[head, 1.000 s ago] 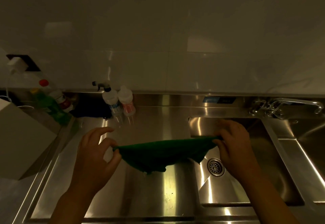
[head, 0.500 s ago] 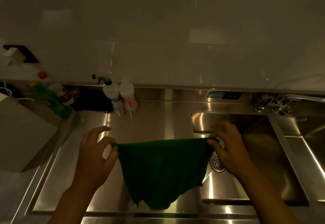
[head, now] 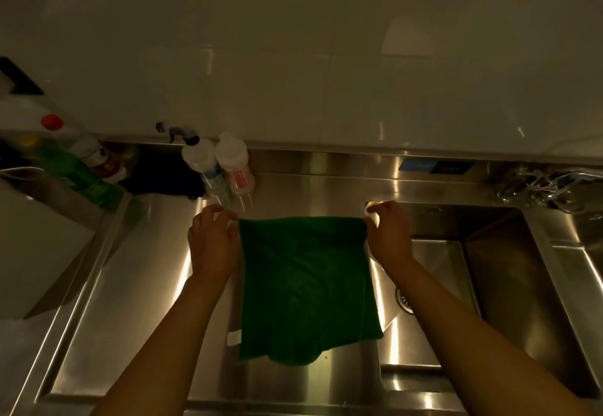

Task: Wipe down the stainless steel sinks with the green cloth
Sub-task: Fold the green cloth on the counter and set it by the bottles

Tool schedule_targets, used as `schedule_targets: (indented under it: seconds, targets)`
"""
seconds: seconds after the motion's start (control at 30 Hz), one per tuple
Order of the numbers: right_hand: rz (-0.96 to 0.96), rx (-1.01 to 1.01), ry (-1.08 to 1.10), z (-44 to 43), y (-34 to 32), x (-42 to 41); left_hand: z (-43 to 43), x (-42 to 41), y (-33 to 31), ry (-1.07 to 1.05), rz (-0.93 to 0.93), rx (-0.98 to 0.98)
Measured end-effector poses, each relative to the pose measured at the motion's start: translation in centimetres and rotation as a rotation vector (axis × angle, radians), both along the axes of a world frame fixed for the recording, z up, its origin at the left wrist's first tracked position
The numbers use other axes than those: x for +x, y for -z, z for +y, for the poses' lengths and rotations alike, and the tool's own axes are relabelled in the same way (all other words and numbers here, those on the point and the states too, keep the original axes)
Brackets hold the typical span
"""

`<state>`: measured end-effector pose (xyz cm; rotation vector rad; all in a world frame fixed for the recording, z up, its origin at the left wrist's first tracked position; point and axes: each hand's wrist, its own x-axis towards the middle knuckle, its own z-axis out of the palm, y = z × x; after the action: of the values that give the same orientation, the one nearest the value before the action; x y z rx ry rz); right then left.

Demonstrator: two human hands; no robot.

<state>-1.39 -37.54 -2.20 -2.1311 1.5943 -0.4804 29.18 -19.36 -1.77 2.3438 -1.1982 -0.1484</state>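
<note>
Loosely, green cloth (head: 306, 288) below left grip (head: 212, 246), right grip (head: 390, 236) (corners pinched)

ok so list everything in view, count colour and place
green cloth: one, dark green, hanging spread between the hands
drainboard: one, steel, under the cloth
sink basin: one, steel, right of the drainboard
drain: one, steel, basin floor
tap: one, chrome, back right
spray bottle: one, white, back ledge
capped bottle: one, white, right of the spray bottle
green bottle: one, green, back left
left hand: one, pinching the cloth's top left corner
right hand: one, pinching its top right corner
</note>
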Motion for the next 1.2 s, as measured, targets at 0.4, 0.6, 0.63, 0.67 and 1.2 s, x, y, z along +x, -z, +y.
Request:
schedule_targets:
  seconds: [0.4,0.6,0.63,0.67,1.2]
  targets:
    - [0.138,0.474,-0.020,11.0,5.3,-7.2,12.3,-6.8,5.3,0.380,0.074,0.235]
    - [0.133,0.406,-0.033,15.0,6.0,-8.6,16.5,-9.4,7.5,0.452,0.083,0.434]
    - [0.139,0.400,-0.039,15.5,6.0,-8.5,16.7,-9.6,7.5,0.449,0.079,0.450]
    - [0.150,0.408,-0.042,15.9,6.0,-8.4,16.7,-9.8,7.4,0.446,0.080,0.467]
    - [-0.247,0.460,0.277,15.5,4.7,-9.5,15.8,-9.9,5.7,0.333,0.160,0.241]
